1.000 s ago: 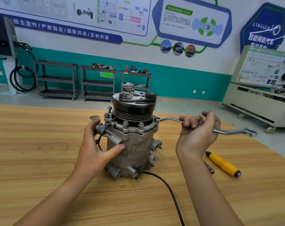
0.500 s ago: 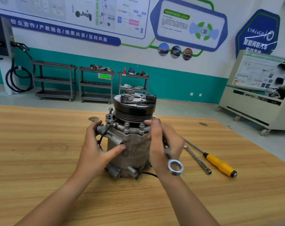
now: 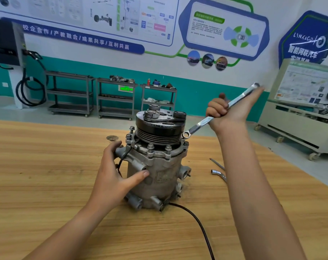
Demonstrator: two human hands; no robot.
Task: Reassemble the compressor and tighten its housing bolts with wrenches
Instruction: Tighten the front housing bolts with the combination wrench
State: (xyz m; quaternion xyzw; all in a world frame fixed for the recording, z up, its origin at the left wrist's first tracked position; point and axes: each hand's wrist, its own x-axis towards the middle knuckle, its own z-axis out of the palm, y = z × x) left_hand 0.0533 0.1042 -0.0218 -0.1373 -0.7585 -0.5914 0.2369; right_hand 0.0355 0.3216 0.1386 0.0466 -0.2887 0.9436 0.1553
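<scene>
Wooden desk [image 3: 46,166]: grey cast-metal compressor [image 3: 159,175] upright w/ left hand [image 3: 112,177] gripping its side; right hand [image 3: 229,113] clamped on silver ring wrench [image 3: 199,125].

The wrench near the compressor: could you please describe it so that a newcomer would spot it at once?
Find the grey compressor standing on the wooden table. Right of its black pulley, a flat silver wrench slants up through the right hand, ring end lowest, beside the pulley. Unlike the bent metal bar lying on the table, it is held in the air.
</scene>
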